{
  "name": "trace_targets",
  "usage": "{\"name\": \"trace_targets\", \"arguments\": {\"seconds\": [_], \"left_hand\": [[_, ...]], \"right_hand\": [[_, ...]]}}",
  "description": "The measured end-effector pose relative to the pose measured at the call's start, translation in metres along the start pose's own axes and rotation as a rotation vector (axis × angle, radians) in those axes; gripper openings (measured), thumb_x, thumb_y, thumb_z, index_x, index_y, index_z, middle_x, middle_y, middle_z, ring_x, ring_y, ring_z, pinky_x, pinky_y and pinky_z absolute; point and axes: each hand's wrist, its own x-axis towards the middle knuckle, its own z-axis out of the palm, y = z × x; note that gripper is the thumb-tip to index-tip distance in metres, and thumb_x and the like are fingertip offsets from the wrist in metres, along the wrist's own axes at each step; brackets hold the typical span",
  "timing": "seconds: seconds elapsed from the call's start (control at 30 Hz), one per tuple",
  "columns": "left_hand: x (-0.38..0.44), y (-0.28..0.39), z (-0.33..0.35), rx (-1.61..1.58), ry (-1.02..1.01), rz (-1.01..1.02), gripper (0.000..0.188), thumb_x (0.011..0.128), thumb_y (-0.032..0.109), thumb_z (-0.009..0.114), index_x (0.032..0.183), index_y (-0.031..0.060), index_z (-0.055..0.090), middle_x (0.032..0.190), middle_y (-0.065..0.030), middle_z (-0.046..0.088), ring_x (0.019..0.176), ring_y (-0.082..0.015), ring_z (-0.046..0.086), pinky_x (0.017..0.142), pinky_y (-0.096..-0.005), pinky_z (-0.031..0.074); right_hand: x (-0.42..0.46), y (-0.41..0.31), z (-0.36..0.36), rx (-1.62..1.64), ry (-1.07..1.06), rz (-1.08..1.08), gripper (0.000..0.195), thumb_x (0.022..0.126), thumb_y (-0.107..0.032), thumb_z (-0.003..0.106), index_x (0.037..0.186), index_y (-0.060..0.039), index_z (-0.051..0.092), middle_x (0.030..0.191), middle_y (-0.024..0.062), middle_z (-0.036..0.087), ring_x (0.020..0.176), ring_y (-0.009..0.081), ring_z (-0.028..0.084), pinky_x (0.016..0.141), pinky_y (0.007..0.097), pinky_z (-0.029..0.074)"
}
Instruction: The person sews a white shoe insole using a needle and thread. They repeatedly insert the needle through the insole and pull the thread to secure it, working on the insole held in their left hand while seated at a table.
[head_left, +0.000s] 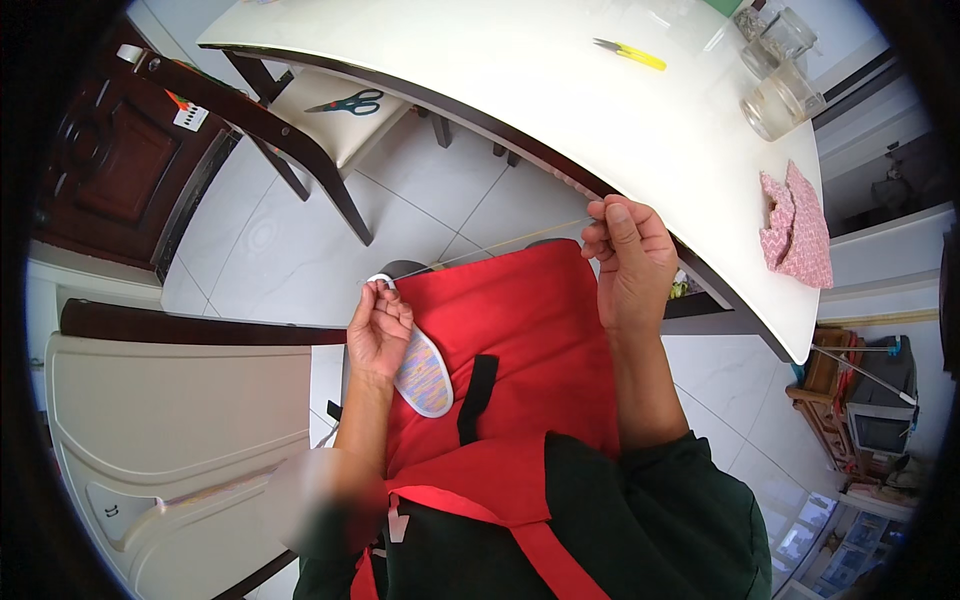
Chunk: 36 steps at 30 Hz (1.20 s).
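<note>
A thin thread, yellowish on its right stretch, runs taut between my two hands above my lap. My left hand pinches its left end at the fingertips; whether a needle is there is too small to tell. My right hand, raised by the table's edge, grips the other end between thumb and fingers. An insole with a white border and a pastel multicolour pattern lies on my red apron. My left hand and wrist cover part of it.
Yellow-handled thread snips, glass jars and a folded pink patterned cloth lie on the white table. Dark-handled scissors rest on a chair seat. Another chair's cream panel stands at my left.
</note>
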Motion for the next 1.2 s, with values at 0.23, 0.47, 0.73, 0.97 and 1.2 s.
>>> {"name": "trace_targets", "arguments": {"seconds": [0.23, 0.47, 0.73, 0.97, 1.2], "left_hand": [[0.008, 0.004, -0.010, -0.023, 0.085, -0.027, 0.009, 0.086, 0.014, 0.057, 0.089, 0.0062, 0.060, 0.084, -0.0044, 0.065, 0.079, -0.0167, 0.062, 0.069, -0.0318, 0.050], [0.001, 0.019, -0.014, 0.410, 0.275, 0.164, 0.007, 0.085, 0.011, 0.060, 0.089, 0.0056, 0.059, 0.081, -0.0037, 0.062, 0.072, -0.0127, 0.060, 0.065, -0.0213, 0.049], [0.010, 0.002, -0.046, 1.884, 0.397, 0.513, 0.078, 0.067, 0.034, 0.076, 0.121, -0.0081, 0.040, 0.121, -0.0240, 0.043, 0.111, -0.0345, 0.045, 0.093, -0.0389, 0.039], [0.044, 0.003, -0.070, 1.747, 0.358, 0.323, 0.063, 0.066, 0.022, 0.077, 0.116, -0.0011, 0.046, 0.108, -0.0197, 0.055, 0.100, -0.0307, 0.054, 0.085, -0.0378, 0.045], [0.024, 0.011, -0.029, 1.016, 0.246, 0.420, 0.040, 0.081, -0.004, 0.058, 0.113, 0.0038, 0.035, 0.090, -0.0087, 0.061, 0.076, -0.0113, 0.060, 0.062, -0.0239, 0.050]], "right_hand": [[-0.007, -0.012, 0.011, -0.123, -0.034, 0.013, 0.020, 0.095, -0.021, 0.041, 0.095, -0.0017, 0.045, 0.088, 0.0174, 0.062, 0.065, 0.0204, 0.064, 0.053, 0.0273, 0.052], [-0.006, -0.003, 0.007, -0.114, -0.064, -0.065, 0.017, 0.095, -0.018, 0.042, 0.097, -0.0026, 0.048, 0.063, 0.0046, 0.051, 0.051, 0.0094, 0.046, 0.047, 0.0225, 0.042], [-0.004, -0.003, 0.002, -0.138, -0.216, -0.058, 0.015, 0.095, -0.020, 0.043, 0.091, -0.0056, 0.047, 0.058, 0.0020, 0.047, 0.046, 0.0067, 0.038, 0.042, 0.0190, 0.034], [-0.009, -0.015, 0.001, -0.154, -0.325, -0.090, 0.016, 0.096, -0.020, 0.040, 0.088, -0.0065, 0.043, 0.055, 0.0022, 0.045, 0.041, 0.0067, 0.035, 0.038, 0.0184, 0.032], [-0.010, -0.031, -0.005, -0.123, -0.262, -0.169, 0.017, 0.096, -0.021, 0.038, 0.088, -0.0067, 0.042, 0.052, 0.0026, 0.041, 0.037, 0.0072, 0.032, 0.035, 0.0190, 0.029]]}}
